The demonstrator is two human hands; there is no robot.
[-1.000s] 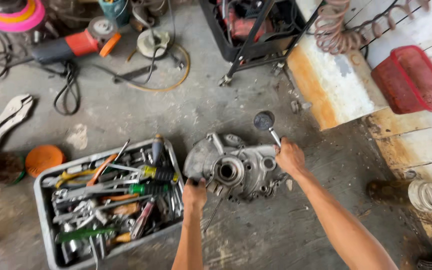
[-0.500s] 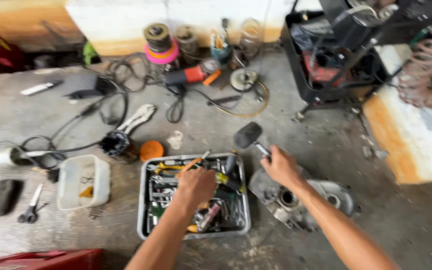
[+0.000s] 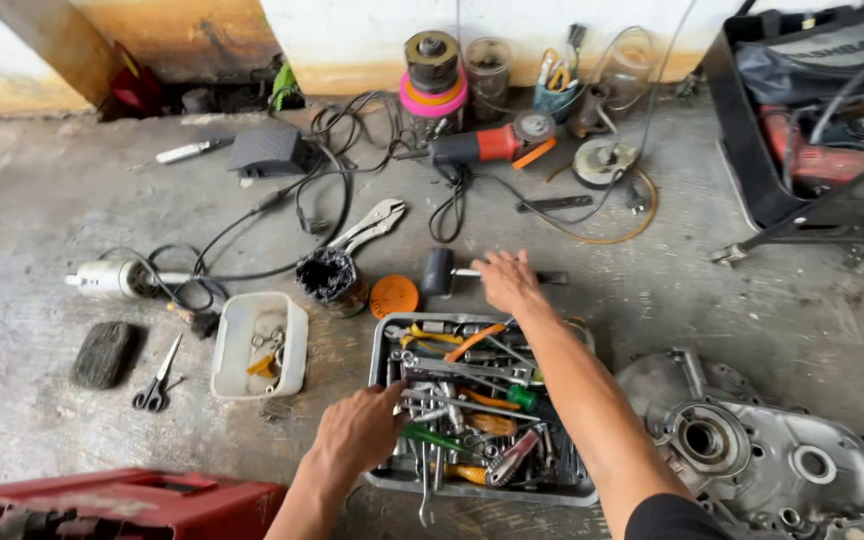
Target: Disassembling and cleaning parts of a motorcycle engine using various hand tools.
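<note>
A grey tray (image 3: 382, 355) full of screwdrivers, pliers and wrenches stands on the concrete floor in front of me. My left hand (image 3: 357, 435) sits at the tray's left rim with bent fingers among the tools; whether it grips one is hidden. My right hand (image 3: 507, 282) reaches past the tray's far edge and lies over the handle of a black-headed mallet (image 3: 438, 272), which rests on the floor. A grey metal engine cover (image 3: 762, 455) lies on the floor to the right of my right forearm.
Left of the mallet are an orange lid (image 3: 394, 296), a black bristly cup (image 3: 330, 275), a white tub (image 3: 257, 345) and scissors (image 3: 157, 375). Farther back lie an angle grinder (image 3: 482, 145) and cables. A red box (image 3: 122, 505) is at bottom left, a black frame (image 3: 802, 215) at right.
The view swung left, away from the engine cover. My right hand carried the mallet from the cover to the floor beyond the tray. My left hand moved from the cover to the tray.
</note>
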